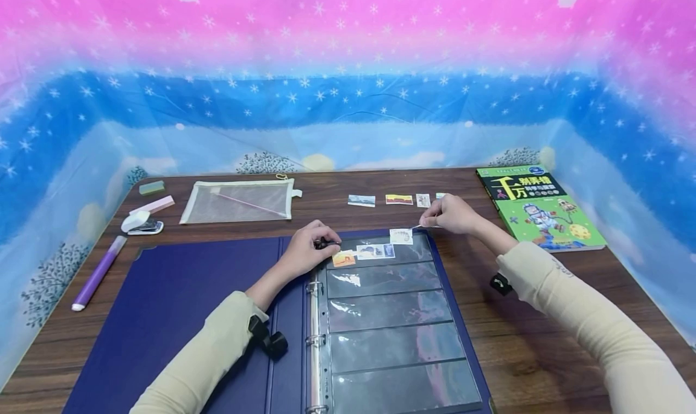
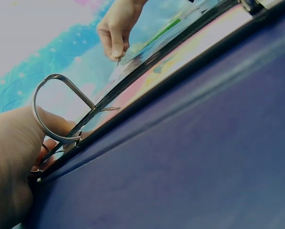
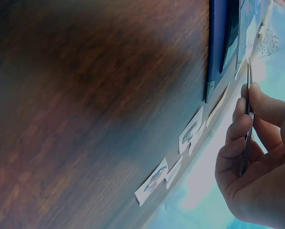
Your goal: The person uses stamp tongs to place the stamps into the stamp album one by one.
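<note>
A blue ring binder [image 1: 212, 317] lies spread out, with a clear-pocketed stamp page [image 1: 399, 344] on its rings. At the page's top left corner, my left hand [image 1: 308, 249] pinches the page edge beside the top ring [image 2: 61, 78]. My right hand [image 1: 454, 213] grips metal tweezers [image 3: 249, 107] between thumb and fingers. Their tips meet a pale stamp [image 1: 401, 237] at the page's top right edge. An orange stamp [image 1: 344, 258] and blue-and-white stamps [image 1: 375, 251] sit along the top row, left of it.
Behind the binder lie several loose stamps, among them a red-and-yellow stamp [image 1: 399, 200]. A green book [image 1: 544, 214] is at the right. To the left are a mesh zip pouch [image 1: 239, 202], erasers, a white stapler [image 1: 142, 222] and a purple marker [image 1: 99, 274].
</note>
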A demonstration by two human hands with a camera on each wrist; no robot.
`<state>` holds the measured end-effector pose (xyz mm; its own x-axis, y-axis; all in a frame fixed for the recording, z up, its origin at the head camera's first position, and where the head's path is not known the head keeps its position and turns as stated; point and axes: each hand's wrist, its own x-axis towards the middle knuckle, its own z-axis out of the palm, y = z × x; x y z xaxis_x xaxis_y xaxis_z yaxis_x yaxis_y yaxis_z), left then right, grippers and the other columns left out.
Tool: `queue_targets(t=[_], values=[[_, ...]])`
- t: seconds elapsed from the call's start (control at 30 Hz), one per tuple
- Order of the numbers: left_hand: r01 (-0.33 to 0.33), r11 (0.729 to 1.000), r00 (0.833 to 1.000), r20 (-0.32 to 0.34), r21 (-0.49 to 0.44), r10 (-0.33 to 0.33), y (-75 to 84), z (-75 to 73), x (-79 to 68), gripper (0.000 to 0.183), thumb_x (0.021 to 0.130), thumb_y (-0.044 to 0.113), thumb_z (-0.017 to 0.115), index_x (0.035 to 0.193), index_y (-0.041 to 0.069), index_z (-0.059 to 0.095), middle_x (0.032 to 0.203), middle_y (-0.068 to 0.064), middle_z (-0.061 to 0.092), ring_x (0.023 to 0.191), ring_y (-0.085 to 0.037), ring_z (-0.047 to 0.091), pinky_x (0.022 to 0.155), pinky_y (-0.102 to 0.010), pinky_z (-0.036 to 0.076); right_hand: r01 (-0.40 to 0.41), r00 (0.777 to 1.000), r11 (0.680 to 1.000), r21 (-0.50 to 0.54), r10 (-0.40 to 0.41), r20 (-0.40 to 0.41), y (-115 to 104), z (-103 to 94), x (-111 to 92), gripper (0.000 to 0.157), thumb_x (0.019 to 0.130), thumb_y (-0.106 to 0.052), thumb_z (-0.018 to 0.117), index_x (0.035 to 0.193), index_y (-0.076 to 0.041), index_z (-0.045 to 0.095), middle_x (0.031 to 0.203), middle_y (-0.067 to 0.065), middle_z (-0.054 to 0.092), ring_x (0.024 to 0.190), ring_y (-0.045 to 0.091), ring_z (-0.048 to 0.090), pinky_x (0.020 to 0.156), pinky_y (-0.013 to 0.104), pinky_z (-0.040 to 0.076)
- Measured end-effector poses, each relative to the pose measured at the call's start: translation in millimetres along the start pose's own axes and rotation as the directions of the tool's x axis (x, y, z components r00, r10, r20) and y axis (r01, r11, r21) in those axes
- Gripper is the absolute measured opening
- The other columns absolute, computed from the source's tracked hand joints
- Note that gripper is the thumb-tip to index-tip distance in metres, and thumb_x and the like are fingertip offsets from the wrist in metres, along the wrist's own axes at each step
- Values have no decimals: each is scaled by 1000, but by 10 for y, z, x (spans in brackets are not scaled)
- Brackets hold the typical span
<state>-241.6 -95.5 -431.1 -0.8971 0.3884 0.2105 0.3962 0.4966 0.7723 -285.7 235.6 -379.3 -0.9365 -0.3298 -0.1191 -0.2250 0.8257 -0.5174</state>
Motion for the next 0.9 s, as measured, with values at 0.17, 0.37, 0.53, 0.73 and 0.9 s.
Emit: queue_targets(t=[0.17,0.37,0.53,0.73,0.9], values=[[6,1000,1000,4,-2,-6,9,-1,2,9,84,16,68,92,13,70,91,-5,57,81,-16,51,73,-28,41,8,1000,1000,-27,-8,9,31,-2,-38,14,87,-18,64,89,-10,75,97,11,72,91,22,65,75,35,49],[10,1000,1000,5,3,-10,4,-3,2,9,84,16,68,92,13,69,91,-5,56,80,-16,50,73,-28,41,15,999,999,-33,-14,38,33,-11,-82,14,87,-17,64,90,-10,75,102,12,69,96,25,63,77,37,49],[14,1000,1000,3,6,-14,-1,-5,-2,9,84,17,68,91,13,69,91,-5,56,80,-16,50,73,-28,41,39,998,998,-55,-35,55,48,-18,-62,13,87,-17,65,89,-11,76,99,9,70,93,22,63,75,34,48],[15,1000,1000,3,10,-15,-1,-3,0,9,84,17,68,91,13,70,91,-5,57,81,-16,51,73,-28,41,97,990,993,-67,-89,110,86,-53,10,11,85,-16,66,88,-12,76,92,7,72,85,16,62,70,28,44],[15,1000,1000,4,16,-15,4,3,4,8,84,17,68,91,13,70,91,-5,57,81,-16,51,73,-28,41,131,978,991,-30,-124,169,94,-93,46,10,84,-13,68,87,-11,76,86,5,72,76,12,58,68,27,41]])
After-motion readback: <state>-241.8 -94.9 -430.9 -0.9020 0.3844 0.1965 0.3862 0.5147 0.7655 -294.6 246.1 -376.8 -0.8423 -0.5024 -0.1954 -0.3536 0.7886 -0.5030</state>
